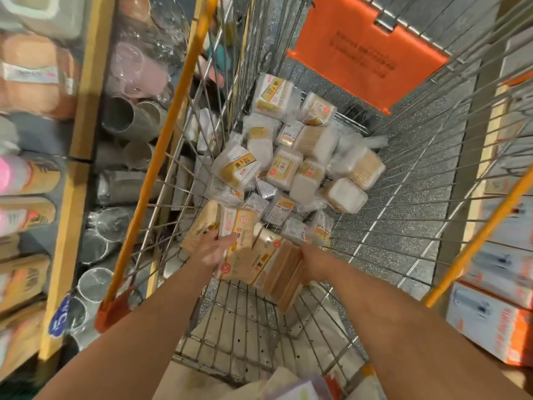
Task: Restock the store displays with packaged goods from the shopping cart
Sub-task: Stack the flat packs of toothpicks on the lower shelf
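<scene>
Both hands are down in the cart [184,116], gathering a bundle of packs [256,264] between them: the left hand [212,251] presses its fingers against the near-left packs with the thumb over one pack's face, and the right hand [313,262] clamps the bundle's right side, though its fingertips are hidden behind the packs, so how they curl I cannot tell. To lift well, I judge the hands should squeeze inward evenly and support the bundle from below, since the slippery wrappers could let a middle pack slide out; raise it straight up, clear of the wire sides. The bundle sits at the near end of the cart's floor. Beyond it, a loose pile [302,157] of similar clear-wrapped packs lies jumbled toward the middle; the right part of the floor is bare wire. An orange flap [366,50] hangs at the far end. The left shelf [83,134] holds cups [127,116]; boxes [496,321] stand to the right.
</scene>
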The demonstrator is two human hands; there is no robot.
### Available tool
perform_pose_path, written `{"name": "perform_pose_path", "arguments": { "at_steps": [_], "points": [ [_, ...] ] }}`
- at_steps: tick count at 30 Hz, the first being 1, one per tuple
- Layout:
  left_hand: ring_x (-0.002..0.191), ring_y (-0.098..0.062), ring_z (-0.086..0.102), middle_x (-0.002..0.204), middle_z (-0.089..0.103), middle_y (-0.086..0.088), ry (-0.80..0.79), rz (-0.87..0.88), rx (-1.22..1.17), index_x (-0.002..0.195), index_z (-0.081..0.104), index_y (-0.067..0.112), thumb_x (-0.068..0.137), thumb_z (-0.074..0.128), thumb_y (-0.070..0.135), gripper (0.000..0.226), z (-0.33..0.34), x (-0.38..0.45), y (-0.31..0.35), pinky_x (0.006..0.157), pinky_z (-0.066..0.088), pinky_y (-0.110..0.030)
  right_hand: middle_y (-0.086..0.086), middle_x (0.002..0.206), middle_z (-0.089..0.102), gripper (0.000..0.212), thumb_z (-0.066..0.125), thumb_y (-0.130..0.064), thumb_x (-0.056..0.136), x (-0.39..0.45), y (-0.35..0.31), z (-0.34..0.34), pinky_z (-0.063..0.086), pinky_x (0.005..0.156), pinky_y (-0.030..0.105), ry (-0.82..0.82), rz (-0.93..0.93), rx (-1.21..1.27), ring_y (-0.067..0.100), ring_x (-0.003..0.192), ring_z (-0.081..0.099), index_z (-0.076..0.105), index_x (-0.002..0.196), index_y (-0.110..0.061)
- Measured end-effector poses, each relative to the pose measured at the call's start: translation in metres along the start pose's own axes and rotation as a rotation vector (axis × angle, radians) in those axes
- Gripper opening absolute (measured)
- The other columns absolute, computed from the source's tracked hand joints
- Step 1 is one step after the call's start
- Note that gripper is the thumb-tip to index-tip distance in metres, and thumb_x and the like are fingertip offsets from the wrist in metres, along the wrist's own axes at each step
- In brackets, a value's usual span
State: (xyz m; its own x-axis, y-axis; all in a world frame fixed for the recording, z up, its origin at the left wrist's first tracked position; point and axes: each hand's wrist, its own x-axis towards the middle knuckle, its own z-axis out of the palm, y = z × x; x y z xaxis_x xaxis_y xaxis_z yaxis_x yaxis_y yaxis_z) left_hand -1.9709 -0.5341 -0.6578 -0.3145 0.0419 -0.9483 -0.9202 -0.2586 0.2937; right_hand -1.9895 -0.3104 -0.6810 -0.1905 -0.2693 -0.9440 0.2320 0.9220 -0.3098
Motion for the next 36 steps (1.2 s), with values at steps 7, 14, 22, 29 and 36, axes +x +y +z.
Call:
{"name": "perform_pose_path", "arguments": {
  "at_steps": [7, 14, 22, 29, 36],
  "points": [
    [0.089, -0.034, 0.069, 0.108, 0.069, -0.02, 0.005, 0.023, -0.048, 0.117, 0.061, -0.002, 0.084, 0.074, 0.019, 0.041, -0.021, 0.009, -0.013, 0.077, 0.058, -0.045, 0.013, 0.145, 0.047, 0.045, 0.049, 0.0, 0.099, 0.01, 0.014, -0.008, 0.042, 0.06, 0.002, -0.024, 0.02, -0.107, 0.025, 0.125, 0.051, 0.045, 0.143, -0.001],
    [0.105, -0.037, 0.068, 0.116, 0.069, -0.02, -0.002, 0.055, -0.111, 0.128, 0.057, 0.004, 0.1, 0.055, 0.021, 0.034, -0.024, 0.005, -0.009, 0.089, 0.055, -0.052, -0.001, 0.101, 0.062, 0.02, 0.072, -0.018, 0.084, 0.003, 0.009, -0.034, 0.052, 0.083, 0.035, -0.06, 0.061, -0.006, 0.024, 0.099, 0.061, 0.062, 0.101, -0.021],
    [0.111, -0.037, 0.063, 0.124, 0.064, -0.014, 0.159, 0.134, -0.169, 0.134, 0.049, 0.016, 0.102, 0.052, 0.027, 0.035, -0.026, -0.007, -0.003, 0.096, 0.049, -0.061, 0.015, 0.113, 0.067, 0.026, 0.081, -0.027, 0.081, -0.014, 0.006, -0.054, 0.055, 0.091, 0.053, 0.328, 0.016, 0.7, 0.03, 0.098, 0.067, 0.062, 0.096, -0.017],
    [0.104, -0.036, 0.067, 0.115, 0.068, -0.017, 0.105, 0.159, -0.287, 0.129, 0.055, 0.012, 0.102, 0.052, 0.024, 0.03, 0.002, -0.021, -0.003, 0.093, 0.051, -0.056, 0.01, 0.103, 0.07, 0.015, 0.062, -0.009, 0.094, -0.04, -0.011, -0.037, 0.055, 0.078, 0.037, 0.358, -0.105, 1.3, 0.022, 0.085, 0.067, 0.064, 0.109, -0.012],
    [0.12, -0.034, 0.061, 0.134, 0.061, -0.016, -0.073, 0.157, -0.446, 0.142, 0.048, 0.017, 0.084, 0.063, 0.044, 0.066, 0.038, -0.021, 0.002, 0.08, 0.058, -0.044, 0.002, 0.082, 0.069, 0.007, 0.061, -0.01, 0.094, -0.05, -0.052, -0.002, 0.047, 0.056, 0.025, 0.382, -0.168, 1.436, 0.013, 0.065, 0.065, 0.062, 0.099, -0.016]
  ]
}}
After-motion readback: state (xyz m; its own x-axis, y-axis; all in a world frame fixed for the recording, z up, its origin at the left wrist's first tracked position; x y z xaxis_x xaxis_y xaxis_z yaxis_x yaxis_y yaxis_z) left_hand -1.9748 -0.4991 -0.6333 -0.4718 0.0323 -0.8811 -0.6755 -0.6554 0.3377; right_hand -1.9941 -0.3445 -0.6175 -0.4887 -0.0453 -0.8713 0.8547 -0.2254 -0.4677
